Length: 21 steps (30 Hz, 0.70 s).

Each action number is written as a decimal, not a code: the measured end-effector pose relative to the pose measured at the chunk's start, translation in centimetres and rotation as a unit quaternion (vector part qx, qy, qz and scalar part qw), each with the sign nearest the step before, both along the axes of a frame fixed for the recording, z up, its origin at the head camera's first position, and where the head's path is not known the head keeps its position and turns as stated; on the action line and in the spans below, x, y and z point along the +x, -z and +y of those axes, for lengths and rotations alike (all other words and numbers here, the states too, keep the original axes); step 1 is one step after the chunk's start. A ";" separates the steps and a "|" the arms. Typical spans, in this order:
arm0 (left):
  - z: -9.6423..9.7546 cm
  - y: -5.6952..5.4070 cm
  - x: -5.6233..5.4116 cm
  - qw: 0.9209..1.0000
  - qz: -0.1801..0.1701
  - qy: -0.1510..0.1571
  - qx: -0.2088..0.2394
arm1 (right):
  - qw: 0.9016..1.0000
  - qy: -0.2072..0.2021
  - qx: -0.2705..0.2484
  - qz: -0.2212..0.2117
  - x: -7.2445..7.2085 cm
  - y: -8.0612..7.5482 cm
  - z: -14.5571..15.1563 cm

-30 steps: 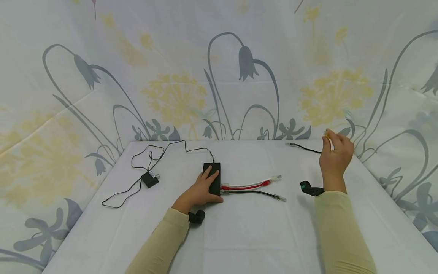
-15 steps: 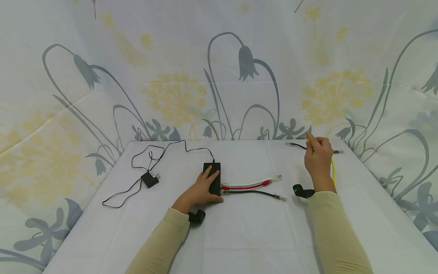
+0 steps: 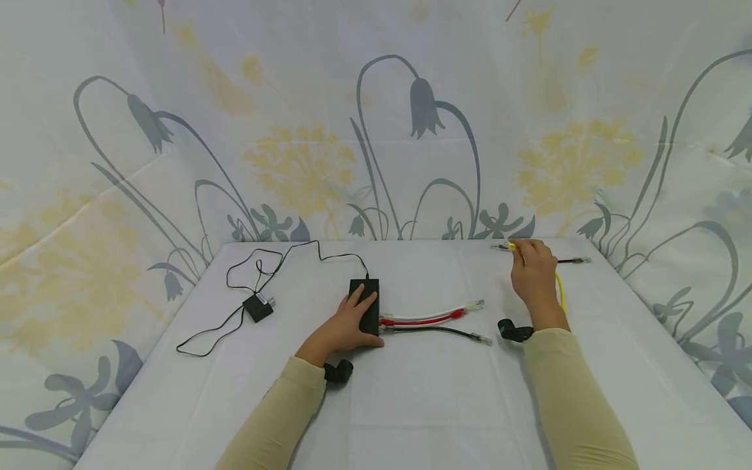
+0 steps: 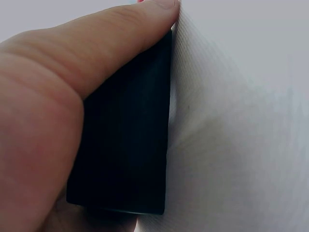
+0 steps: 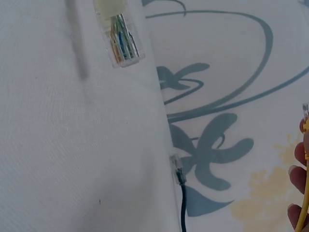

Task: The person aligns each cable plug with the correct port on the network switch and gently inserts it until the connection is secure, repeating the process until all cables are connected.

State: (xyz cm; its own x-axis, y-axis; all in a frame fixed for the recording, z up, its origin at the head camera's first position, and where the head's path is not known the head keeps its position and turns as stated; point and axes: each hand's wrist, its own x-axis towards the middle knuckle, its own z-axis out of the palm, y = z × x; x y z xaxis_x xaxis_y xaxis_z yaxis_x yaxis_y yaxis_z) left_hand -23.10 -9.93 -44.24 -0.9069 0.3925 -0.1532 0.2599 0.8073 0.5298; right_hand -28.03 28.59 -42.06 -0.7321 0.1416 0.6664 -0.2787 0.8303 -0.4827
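Observation:
My left hand (image 3: 341, 328) lies across a small black network switch (image 3: 369, 318), fingers over its top and thumb at its near end. In the left wrist view the thumb runs along the dark casing (image 4: 126, 140). White (image 3: 435, 314), red (image 3: 420, 322) and black (image 3: 431, 329) network cables extend from its right side. At the back right, my right hand (image 3: 533, 277) pinches a yellow network cable (image 3: 561, 290) near one plug. That cable trails behind the wrist. The right wrist view shows fingertips (image 5: 300, 179) on it, and a clear plug (image 5: 124, 43) close to the camera.
A loose black network cable (image 3: 571, 260) lies along the back edge, partly behind my right hand. At left, a power adapter (image 3: 257, 307) sits among loops of thin black cord (image 3: 267, 252), which runs to the switch's far end. A flowered cloth (image 3: 388, 143) hangs behind the table.
My right hand has moved left and lower with the yellow cable, now overlapping the loose black cable in the head view. My left hand stays on the switch.

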 end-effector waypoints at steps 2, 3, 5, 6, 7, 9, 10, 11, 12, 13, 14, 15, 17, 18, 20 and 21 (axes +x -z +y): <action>0.0 0.1 0.0 1.000 0.001 0.000 -0.001 | 0.999 -0.009 0.024 0.019 -0.2 0.2 -0.3; 0.0 0.1 0.0 1.000 0.002 0.000 -0.002 | 0.999 -0.013 0.033 0.025 -0.3 0.3 -0.4; 0.0 0.1 0.0 1.000 0.001 -0.001 -0.003 | 0.998 -0.023 0.045 0.027 -0.5 0.5 -0.7; 0.0 0.1 0.0 1.000 0.001 -0.002 -0.003 | 0.998 -0.030 0.049 0.028 -0.5 0.6 -0.9; 0.0 0.1 0.0 1.000 0.000 -0.002 -0.004 | 0.998 -0.037 0.052 0.025 -0.6 0.7 -1.1; 0.1 0.1 0.0 1.000 -0.001 -0.004 -0.005 | 0.997 -0.051 0.054 0.013 -0.6 0.9 -1.6; 0.1 0.0 0.0 1.000 -0.001 -0.004 -0.005 | 0.997 -0.059 0.054 0.006 -0.6 0.9 -1.8; 0.1 0.0 0.0 1.000 -0.002 -0.004 -0.006 | 0.996 -0.066 0.054 -0.003 -0.6 1.0 -2.1; 0.1 0.0 0.0 1.000 -0.003 -0.004 -0.006 | 0.996 -0.072 0.053 -0.014 -0.6 1.1 -2.4; 0.1 0.0 0.0 1.000 -0.003 -0.004 -0.005 | 0.995 -0.077 0.051 -0.030 -0.6 1.0 -2.6; 0.1 0.0 0.0 1.000 -0.003 -0.003 -0.005 | 0.994 -0.082 0.050 -0.044 -0.5 1.0 -2.9; 0.1 0.0 0.0 1.000 -0.003 -0.003 -0.004 | 0.993 -0.085 0.047 -0.059 -0.4 1.0 -3.1; 0.1 0.0 0.0 1.000 -0.004 -0.002 -0.004 | 0.992 -0.089 0.040 -0.084 -0.3 0.9 -3.5; 0.1 0.0 0.0 1.000 -0.003 -0.002 -0.003 | 0.991 -0.089 0.037 -0.097 -0.2 0.8 -3.7; 0.1 0.0 0.0 1.000 -0.004 -0.003 -0.003 | 0.988 -0.087 0.035 -0.121 -0.1 0.8 -3.9; 0.1 0.0 0.0 1.000 -0.004 -0.003 -0.003 | 0.987 -0.086 0.035 -0.135 0.0 0.7 -4.0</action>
State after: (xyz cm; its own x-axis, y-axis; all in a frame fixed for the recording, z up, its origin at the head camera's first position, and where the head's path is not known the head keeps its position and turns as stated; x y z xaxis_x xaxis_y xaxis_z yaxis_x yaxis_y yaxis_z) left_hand -23.14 -9.85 -44.28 -0.9076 0.3866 -0.1639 0.2509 0.8123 0.5265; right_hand -28.04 24.62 -42.77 -0.8933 -0.0390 0.4477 -0.2874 0.8155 -0.5024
